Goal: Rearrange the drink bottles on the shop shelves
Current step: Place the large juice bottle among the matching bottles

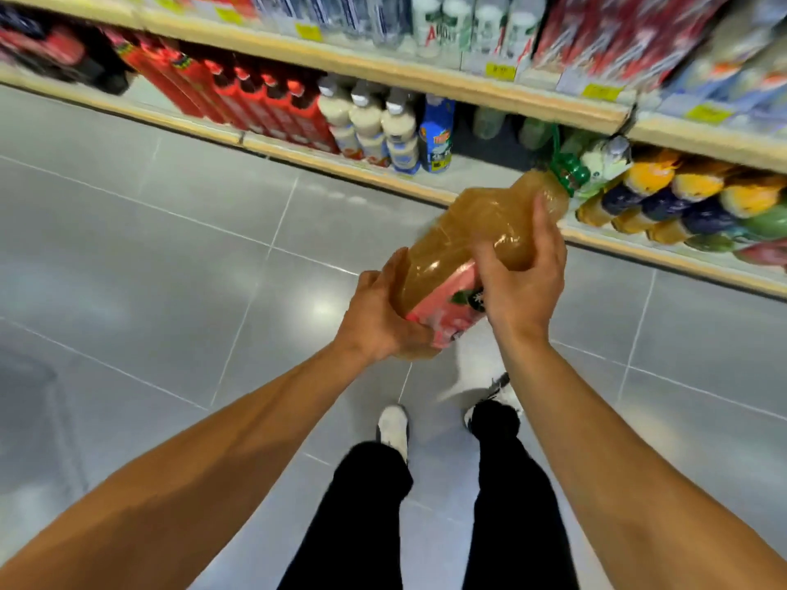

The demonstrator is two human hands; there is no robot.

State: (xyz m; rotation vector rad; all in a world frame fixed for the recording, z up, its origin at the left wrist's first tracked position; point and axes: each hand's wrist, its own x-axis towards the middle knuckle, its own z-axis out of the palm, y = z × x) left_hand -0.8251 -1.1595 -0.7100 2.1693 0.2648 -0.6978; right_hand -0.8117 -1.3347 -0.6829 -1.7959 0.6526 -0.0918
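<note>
Fingers [538, 215] of the right hand [526, 276] curl round the tilted juice bottle [481, 232] while the left hand [379, 317] cups its base, carried mid-air before the bottom shelf [340, 163]; next, probably, standing it upright in the gap beyond the fingertips.

Large bottle [477, 244] of cloudy amber drink, green cap, pink label; tilted, cap far-right, near the lower shelf [340, 163].

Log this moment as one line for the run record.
stage: carrying | object: brown drink bottle, green cap, tilted | left hand: grips base | right hand: grips upper body | target: bottom shelf
</note>
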